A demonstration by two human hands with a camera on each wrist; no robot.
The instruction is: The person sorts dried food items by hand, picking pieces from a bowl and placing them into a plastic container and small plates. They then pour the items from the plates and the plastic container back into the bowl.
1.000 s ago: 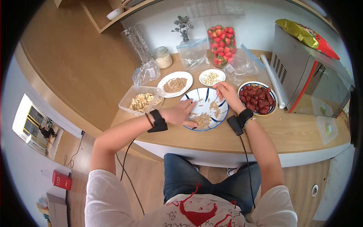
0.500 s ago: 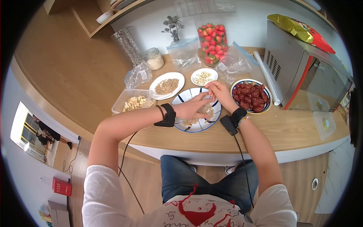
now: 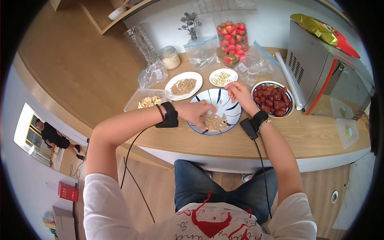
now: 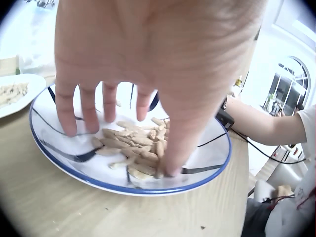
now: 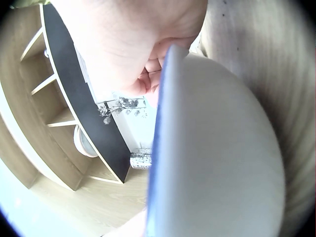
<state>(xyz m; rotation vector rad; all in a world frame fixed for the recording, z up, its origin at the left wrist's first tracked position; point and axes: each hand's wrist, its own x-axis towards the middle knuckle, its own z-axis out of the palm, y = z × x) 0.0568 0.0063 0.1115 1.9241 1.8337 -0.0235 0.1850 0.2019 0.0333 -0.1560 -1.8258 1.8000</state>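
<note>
A shallow white plate with a blue rim and dark stripes (image 3: 231,105) holds a pile of pale, spindle-shaped dried pieces (image 3: 216,121). My left hand (image 3: 195,112) reaches over its left side. In the left wrist view the fingers (image 4: 88,111) spread downward at the far edge of the pile, and the thumb tip presses into its near side. At the plate's far right rim is my right hand (image 3: 242,97), fingers curled in. The right wrist view shows its palm (image 5: 133,39) beside the rim; nothing shows between its fingers, which the rim partly covers.
Behind the plate stand a white plate of tan pieces (image 3: 175,95) and a small dish of pale rounds (image 3: 223,77). A bowl of red dates (image 3: 273,102) is at the right, near the microwave (image 3: 310,60). A clear tub of sliced pieces (image 3: 136,96) sits left; strawberries (image 3: 233,40) stand at the back.
My left hand swept right across the plate until it reached my right hand, then drew back left to the pile. The spread pieces are now gathered closer together. My right hand stays at the rim.
</note>
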